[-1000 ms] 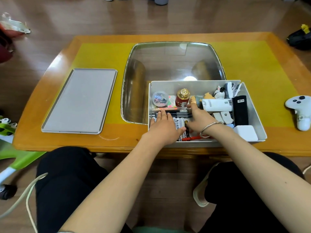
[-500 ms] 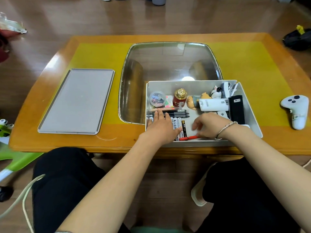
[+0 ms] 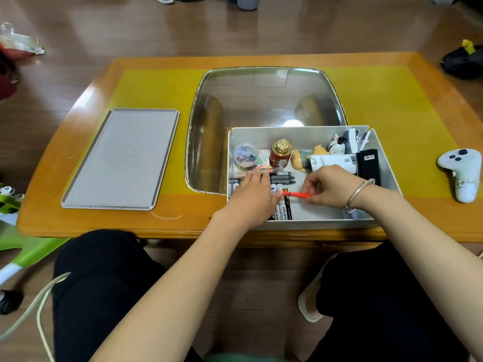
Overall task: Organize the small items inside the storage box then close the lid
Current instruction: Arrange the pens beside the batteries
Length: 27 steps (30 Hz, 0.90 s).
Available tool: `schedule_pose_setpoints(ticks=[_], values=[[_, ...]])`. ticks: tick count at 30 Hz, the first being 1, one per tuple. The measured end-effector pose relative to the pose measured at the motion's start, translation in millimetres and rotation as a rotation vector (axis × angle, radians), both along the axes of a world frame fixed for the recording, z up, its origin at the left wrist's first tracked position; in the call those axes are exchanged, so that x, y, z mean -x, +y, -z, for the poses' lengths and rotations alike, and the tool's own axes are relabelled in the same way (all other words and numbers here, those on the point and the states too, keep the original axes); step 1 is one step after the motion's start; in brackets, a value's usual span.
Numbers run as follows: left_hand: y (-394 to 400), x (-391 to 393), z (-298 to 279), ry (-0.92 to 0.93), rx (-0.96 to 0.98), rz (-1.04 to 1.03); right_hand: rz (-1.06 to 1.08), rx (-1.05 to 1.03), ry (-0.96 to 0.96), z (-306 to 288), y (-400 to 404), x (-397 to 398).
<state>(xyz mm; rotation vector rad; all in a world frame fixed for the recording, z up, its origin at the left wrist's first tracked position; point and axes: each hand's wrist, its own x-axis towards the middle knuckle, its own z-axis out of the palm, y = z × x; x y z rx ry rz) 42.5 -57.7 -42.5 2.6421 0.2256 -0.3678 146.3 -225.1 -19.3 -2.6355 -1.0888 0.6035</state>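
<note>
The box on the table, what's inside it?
Inside the box: pens, markers, a red bottle with a gold cap, a clear ball and small toy figures. The right hand pinches an orange pen. The left hand covers some markers.

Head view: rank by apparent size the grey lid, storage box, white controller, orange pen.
1. Storage box and grey lid: look about alike, and the box sits nearer and partly hidden, so unranked.
2. White controller.
3. Orange pen, pinched by the right hand.
</note>
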Motion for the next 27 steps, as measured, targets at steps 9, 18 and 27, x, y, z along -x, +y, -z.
schedule_pose_setpoints(ticks=[9,18,27], values=[[7,3,-3,-0.271,0.147,0.01,0.345,-0.827,0.475,-12,18,21],[13,1,-7,-0.389,0.025,0.023,0.431,-0.934,0.439,-8,14,19],[-7,0,-13,-0.301,0.006,0.04,0.378,-0.786,0.285,1,28,18]])
